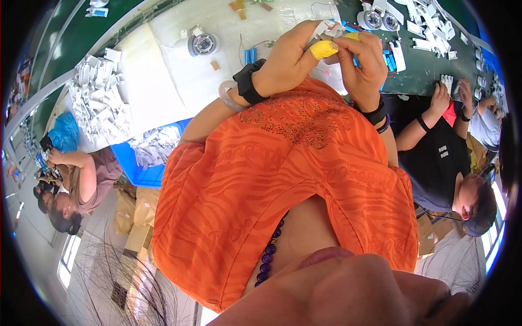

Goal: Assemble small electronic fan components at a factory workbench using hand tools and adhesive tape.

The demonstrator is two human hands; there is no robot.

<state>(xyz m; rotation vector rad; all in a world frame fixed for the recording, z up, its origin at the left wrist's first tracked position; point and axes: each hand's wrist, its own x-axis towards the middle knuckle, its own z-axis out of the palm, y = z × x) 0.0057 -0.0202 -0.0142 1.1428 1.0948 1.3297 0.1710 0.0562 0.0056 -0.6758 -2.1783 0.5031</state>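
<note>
Close together above the table's near edge, both my hands work on a small white plastic part [328, 27]. My left hand [291, 57] grips the part, a yellow finger cot on its thumb. My right hand [363, 65] pinches at the same part from the right with its fingertips, and a yellow cover shows there too. What lies between the fingertips is partly hidden. Left of my left hand, two blue cylindrical cells [250, 55] with thin wires lie on the white sheet [174, 76]. Further left stands a round white housing [202, 44] with electronics inside.
A heap of white plastic parts [98, 103] covers the left of the table. Below it is a blue bin [142, 171] of similar parts. More round housings [380, 20], blue cells [389, 58] and white pieces [429, 24] lie right. Co-workers sit on both sides.
</note>
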